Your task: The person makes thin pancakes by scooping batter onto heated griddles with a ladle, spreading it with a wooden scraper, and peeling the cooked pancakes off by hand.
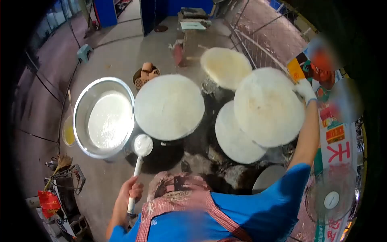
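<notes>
My left hand (pixel 130 188) is wrapped round the white handle of a ladle (pixel 143 146), whose bowl is full of white batter. The ladle is between a large metal basin (pixel 80 133) of white batter (pixel 109 121) and a round griddle covered by a pale layer (pixel 169 107). My right hand (pixel 305 89), in a white glove, is closed at the right edge of a large thin pancake (pixel 269 109) with faint brown spots. This pancake overlaps another pale round surface (pixel 238 135) below it. My right fingertips are partly hidden.
Another round yellowish disc (pixel 225 67) lies at the back, and part of a grey disc (pixel 269 177) is near my body. Perforated brown cylinders (pixel 147 74) sit behind the griddle. A printed banner (pixel 338 153) runs along the right; a stool (pixel 84 52) stands far left.
</notes>
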`<state>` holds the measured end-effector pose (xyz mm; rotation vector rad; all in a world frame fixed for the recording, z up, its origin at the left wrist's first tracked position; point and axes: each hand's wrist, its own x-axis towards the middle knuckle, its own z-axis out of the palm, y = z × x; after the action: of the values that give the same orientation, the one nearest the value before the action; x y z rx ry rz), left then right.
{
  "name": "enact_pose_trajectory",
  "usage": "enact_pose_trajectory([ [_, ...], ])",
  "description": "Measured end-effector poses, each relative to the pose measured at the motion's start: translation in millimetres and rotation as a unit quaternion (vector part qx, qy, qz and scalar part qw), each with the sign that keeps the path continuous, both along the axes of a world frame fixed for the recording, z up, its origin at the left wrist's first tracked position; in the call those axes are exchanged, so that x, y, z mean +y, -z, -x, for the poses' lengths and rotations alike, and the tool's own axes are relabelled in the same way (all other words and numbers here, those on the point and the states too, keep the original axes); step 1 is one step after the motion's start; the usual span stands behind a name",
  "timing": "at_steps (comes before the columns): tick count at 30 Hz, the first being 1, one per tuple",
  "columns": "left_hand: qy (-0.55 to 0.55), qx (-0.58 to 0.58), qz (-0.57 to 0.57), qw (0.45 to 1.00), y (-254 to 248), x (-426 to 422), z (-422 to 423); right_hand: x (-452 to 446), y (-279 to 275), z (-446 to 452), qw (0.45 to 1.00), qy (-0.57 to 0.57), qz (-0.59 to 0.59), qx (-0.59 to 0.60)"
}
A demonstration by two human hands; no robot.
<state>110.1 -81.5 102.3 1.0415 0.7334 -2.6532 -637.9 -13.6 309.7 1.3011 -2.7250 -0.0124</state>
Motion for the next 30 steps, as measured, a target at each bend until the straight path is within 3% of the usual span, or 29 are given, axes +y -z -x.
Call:
enact_pose_trajectory([
  [2,-0.058,0.009,-0.015,0.998,-10,4,14,-50,-27,19,0.998,0.044,0.026,0.035],
  [5,-0.110,0.033,-0.022,0.993,-15,6,33,-101,-53,1,0.985,-0.003,0.089,0.151],
  [8,-0.139,0.033,-0.001,0.990,-22,7,46,-143,-24,-17,0.975,-0.017,0.106,0.196],
  [10,-0.185,0.034,0.011,0.982,-28,8,56,-169,25,-28,0.977,-0.024,0.061,0.203],
  [12,-0.210,0.039,0.017,0.977,-30,10,62,-186,91,-45,0.959,-0.105,0.058,0.257],
  [14,-0.216,0.048,0.016,0.975,-25,11,59,-210,200,-24,0.927,-0.222,0.057,0.297],
  [17,-0.240,0.030,0.015,0.970,-35,15,64,-223,291,-59,0.964,-0.202,0.051,0.167],
  [19,-0.237,0.010,0.028,0.971,-42,14,64,-230,315,-72,0.986,-0.154,0.003,0.067],
  [24,-0.263,-0.038,0.009,0.964,-51,12,60,-226,313,-74,0.997,-0.076,-0.016,-0.007],
  [26,-0.295,-0.052,-0.018,0.954,-38,12,47,-216,305,-80,0.993,-0.060,0.099,-0.030],
  [27,-0.293,-0.036,-0.029,0.955,-37,9,42,-213,277,-99,0.992,-0.023,0.066,-0.102],
  [28,-0.297,-0.019,-0.038,0.954,-36,4,38,-206,262,-117,0.993,-0.039,0.068,-0.083],
  [29,-0.297,0.013,-0.005,0.955,-26,0,26,-209,290,-117,0.982,-0.050,0.171,-0.067],
  [30,-0.293,0.041,0.031,0.955,-12,-3,12,-214,280,-138,0.970,-0.025,0.165,-0.177],
])
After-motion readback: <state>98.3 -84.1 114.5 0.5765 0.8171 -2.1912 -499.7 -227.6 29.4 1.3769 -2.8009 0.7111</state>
